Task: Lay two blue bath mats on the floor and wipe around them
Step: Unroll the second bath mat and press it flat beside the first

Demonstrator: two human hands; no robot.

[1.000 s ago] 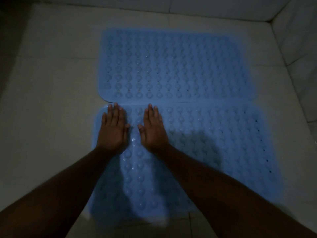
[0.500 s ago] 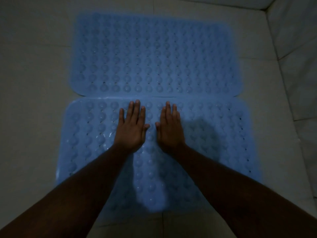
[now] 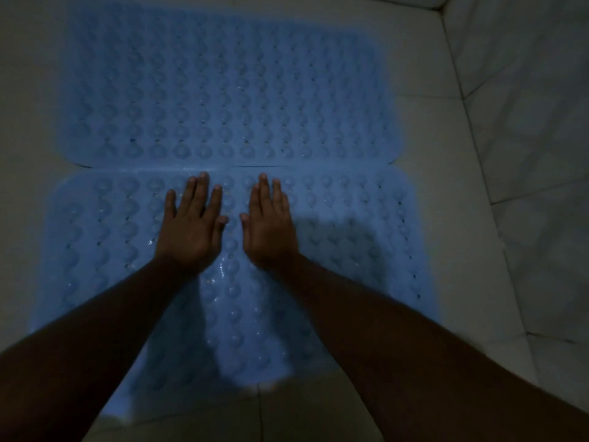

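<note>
Two blue bath mats covered in round suction bumps lie flat on the pale tiled floor, long edges touching. The far mat fills the upper middle of the head view. On the near mat, just below the seam, both my hands lie palm down side by side with straight fingers. My left hand presses the mat left of centre, and my right hand presses it a thumb's width to the right. Neither hand holds anything. Water drops glint on the near mat between my wrists.
Pale floor tiles surround the mats. A tiled wall rises along the right side and meets the back wall in the top right corner. The light is dim, and my arms throw a shadow across the near mat.
Both hands have slid to the right along the near mat, staying flat and side by side near the seam. The view has shifted right and moved closer.
</note>
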